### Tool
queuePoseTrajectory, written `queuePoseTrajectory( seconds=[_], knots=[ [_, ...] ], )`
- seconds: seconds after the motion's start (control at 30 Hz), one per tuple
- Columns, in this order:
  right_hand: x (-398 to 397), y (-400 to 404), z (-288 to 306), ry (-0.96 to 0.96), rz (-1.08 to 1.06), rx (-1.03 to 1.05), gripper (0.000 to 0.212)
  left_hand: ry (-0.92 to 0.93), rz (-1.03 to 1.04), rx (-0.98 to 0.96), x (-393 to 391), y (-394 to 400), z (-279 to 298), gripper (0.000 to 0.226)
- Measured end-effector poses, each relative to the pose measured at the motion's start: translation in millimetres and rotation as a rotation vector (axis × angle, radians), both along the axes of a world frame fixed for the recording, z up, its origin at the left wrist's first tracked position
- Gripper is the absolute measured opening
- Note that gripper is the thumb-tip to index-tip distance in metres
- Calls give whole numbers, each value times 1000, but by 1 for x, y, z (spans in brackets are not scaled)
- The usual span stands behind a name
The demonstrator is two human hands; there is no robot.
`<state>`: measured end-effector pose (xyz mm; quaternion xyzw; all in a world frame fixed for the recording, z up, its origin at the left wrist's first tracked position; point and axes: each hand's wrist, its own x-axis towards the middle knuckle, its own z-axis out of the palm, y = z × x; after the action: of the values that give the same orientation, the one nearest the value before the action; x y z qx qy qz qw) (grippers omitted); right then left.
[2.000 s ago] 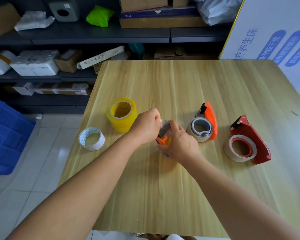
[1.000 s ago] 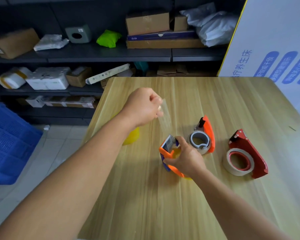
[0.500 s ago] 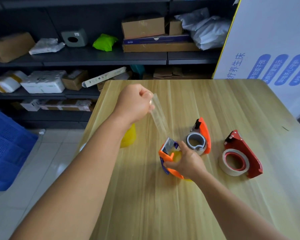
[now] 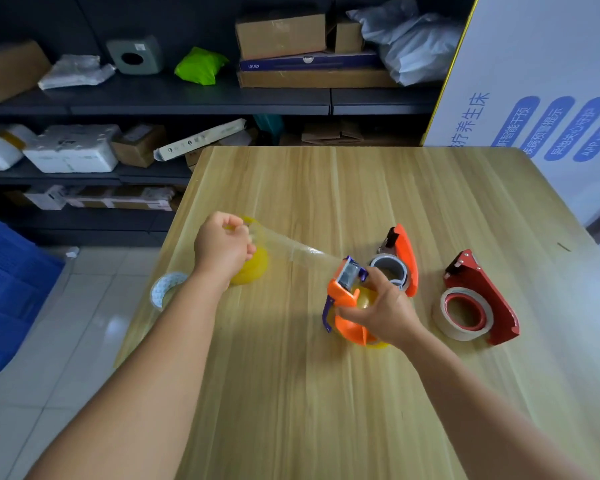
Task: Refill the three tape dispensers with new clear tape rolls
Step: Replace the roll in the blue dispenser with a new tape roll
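Observation:
My right hand (image 4: 383,311) grips an orange tape dispenser (image 4: 347,303) with a yellowish clear roll inside, held on the wooden table (image 4: 326,393). A strip of clear tape (image 4: 291,249) stretches from the dispenser's mouth leftward to my left hand (image 4: 222,245), which pinches its free end. Behind my left hand stands a stack of yellow-tinted clear tape rolls (image 4: 252,266), partly hidden. A second orange dispenser (image 4: 404,259) holds a grey core. A red dispenser (image 4: 482,296) holds a nearly used roll.
A white tape roll (image 4: 165,289) lies at the table's left edge, half behind my forearm. Dark shelves (image 4: 187,98) with boxes and bags stand beyond the table. A white printed board (image 4: 541,81) leans at the right. A blue crate (image 4: 7,296) sits on the floor left.
My left hand has swung down and to the left, pulling the clear strip longer and flatter over the table. The dispenser has tilted in my right hand, staying in place.

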<state>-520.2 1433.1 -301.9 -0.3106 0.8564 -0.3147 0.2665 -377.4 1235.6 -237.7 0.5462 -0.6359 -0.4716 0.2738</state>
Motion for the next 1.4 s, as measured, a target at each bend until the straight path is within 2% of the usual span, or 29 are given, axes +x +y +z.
queuePoseTrajectory(
  seconds=[0.13,0.23,0.4,0.5,0.77,1.07,1.23,1.4],
  knots=[
    [-11,-4,18,-64,59,-112,54,60,24,123,6,-4,-23,7],
    [-13,-9,28,-94,87,-167,55,104,17,231,7,-7,-33,15],
    [-5,-15,39,-124,118,-306,84,123,-2,409,13,0,-47,19],
    [1,-18,47,-132,171,-401,90,143,-16,528,15,10,-53,16],
    [1,-27,44,-164,242,-474,57,202,-6,659,19,20,-65,10],
    [-3,-37,44,-223,144,-416,65,227,-121,640,20,44,-76,24],
    [-3,-44,45,-253,74,-389,58,238,-200,676,17,56,-78,14],
    [-1,-52,51,-258,19,-336,54,296,-100,651,16,73,-82,16]
  ],
)
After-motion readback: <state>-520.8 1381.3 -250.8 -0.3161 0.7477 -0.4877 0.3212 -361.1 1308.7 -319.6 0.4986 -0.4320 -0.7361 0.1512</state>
